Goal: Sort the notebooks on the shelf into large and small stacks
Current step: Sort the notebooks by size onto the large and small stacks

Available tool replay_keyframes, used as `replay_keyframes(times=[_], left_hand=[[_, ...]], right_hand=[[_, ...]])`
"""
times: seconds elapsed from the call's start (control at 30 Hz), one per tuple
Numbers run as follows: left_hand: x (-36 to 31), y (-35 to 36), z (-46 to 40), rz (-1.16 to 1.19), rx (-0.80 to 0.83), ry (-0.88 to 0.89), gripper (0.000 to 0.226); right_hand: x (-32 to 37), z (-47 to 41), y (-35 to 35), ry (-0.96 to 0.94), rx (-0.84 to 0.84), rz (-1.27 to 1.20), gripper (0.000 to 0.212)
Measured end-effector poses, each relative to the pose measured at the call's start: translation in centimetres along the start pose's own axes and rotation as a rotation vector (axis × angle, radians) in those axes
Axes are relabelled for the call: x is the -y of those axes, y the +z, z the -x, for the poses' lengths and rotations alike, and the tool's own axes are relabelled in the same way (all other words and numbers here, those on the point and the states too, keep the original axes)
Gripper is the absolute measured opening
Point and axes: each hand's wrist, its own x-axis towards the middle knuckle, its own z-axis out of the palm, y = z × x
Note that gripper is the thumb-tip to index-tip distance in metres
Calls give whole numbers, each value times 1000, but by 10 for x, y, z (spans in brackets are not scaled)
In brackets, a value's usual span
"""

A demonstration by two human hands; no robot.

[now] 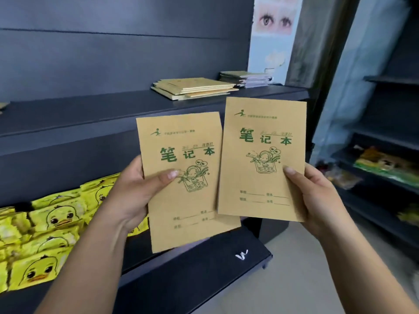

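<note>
The shelf (pixel 113 109) runs across the middle of the frame, and two stacks are seen on it in the upper centre: a yellow stack (pixel 192 88) and, just to its right and further back, a mixed stack (pixel 246 78). Both lie above and behind the hands, so the coming move is judged to go up and forward. Two brown notebooks are held upright, long axis vertical, with edges overlapping in the centre. The left notebook (pixel 188 184) is pinched by the left hand (pixel 133 191), thumb on the cover; the right notebook (pixel 263 159) is gripped likewise by the right hand (pixel 317 196), which is nearer to the stacks. The fingers behind the covers are hidden. Which stack is large cannot be told.
</note>
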Motion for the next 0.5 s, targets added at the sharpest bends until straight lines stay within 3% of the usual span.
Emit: replay_keyframes(times=[0.1, 0.23, 0.5], left_hand=[[1, 41, -26, 11, 2, 32, 81], [3, 74, -63, 8, -43, 38, 34], [5, 98, -158, -33, -215, 190, 25]], right_hand=[[15, -27, -32, -46, -12, 12, 17], [27, -70, -54, -78, 6, 1, 18], [42, -194, -61, -106, 90, 72, 16]])
